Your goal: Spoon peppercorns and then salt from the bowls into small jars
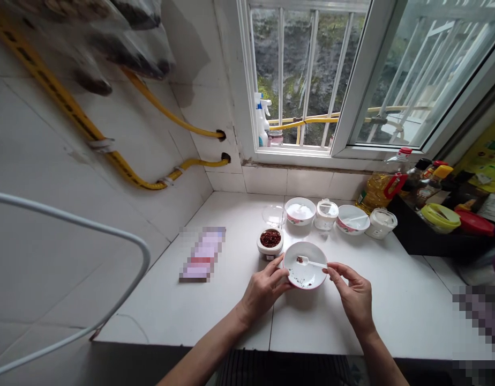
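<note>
My left hand (267,280) is closed on the left rim of a white bowl (314,276), which is tilted toward me. Dark reddish bits are scattered over its inner wall. Between the thumb and fingers of my right hand (351,295) is the handle of a small white spoon (312,262). Its tip lies over the bowl and carries a little of the dark red stuff. Just behind my left hand stands an open white jar (270,251) filled with dark red flakes. A clear round lid (274,215) lies behind that jar.
Along the back stand a bowl of white powder (300,221), a small lidded jar (326,214), a bowl with a white spoon (352,229) and another lidded jar (381,224). An oil bottle (374,187) and a black rack (414,228) of bottles are at right. A blurred purple packet (203,254) lies left.
</note>
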Motion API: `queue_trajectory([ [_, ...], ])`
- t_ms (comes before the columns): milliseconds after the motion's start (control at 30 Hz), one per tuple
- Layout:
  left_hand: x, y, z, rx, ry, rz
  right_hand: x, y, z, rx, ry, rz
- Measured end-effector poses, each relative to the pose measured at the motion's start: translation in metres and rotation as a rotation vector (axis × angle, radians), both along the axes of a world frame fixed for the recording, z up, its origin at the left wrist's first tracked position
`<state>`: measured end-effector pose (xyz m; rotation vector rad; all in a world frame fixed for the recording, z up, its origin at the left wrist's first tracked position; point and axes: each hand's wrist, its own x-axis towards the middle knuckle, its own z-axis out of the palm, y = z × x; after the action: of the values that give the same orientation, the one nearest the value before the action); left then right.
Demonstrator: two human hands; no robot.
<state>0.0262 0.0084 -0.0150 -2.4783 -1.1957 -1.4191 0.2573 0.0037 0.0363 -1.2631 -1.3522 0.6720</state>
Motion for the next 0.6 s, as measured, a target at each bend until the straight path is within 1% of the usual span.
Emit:
queue_trajectory([
  [100, 0.0, 0.001, -0.001, -0.044, -0.012, -0.014, -0.005, 0.01, 0.009, 0.021, 0.005, 0.032],
  [200, 0.001, 0.002, -0.002, -0.071, -0.022, -0.028, -0.015, 0.026, 0.024, 0.076, -0.032, 0.106],
  [267, 0.002, 0.002, -0.002, -0.073, -0.038, -0.034, -0.024, 0.038, 0.034, 0.178, -0.115, 0.128],
  [400, 0.003, 0.002, -0.002, -0.099, -0.059, -0.055, -0.044, 0.057, 0.05, 0.46, -0.353, 0.161],
  [500, 0.003, 0.001, -0.001, -0.131, -0.045, -0.041, -0.055, 0.063, 0.054, 0.65, -0.547, 0.232],
  [600, 0.003, 0.001, -0.001, -0.123, -0.029, -0.027, -0.06, 0.063, 0.052, 0.737, -0.73, 0.321],
])
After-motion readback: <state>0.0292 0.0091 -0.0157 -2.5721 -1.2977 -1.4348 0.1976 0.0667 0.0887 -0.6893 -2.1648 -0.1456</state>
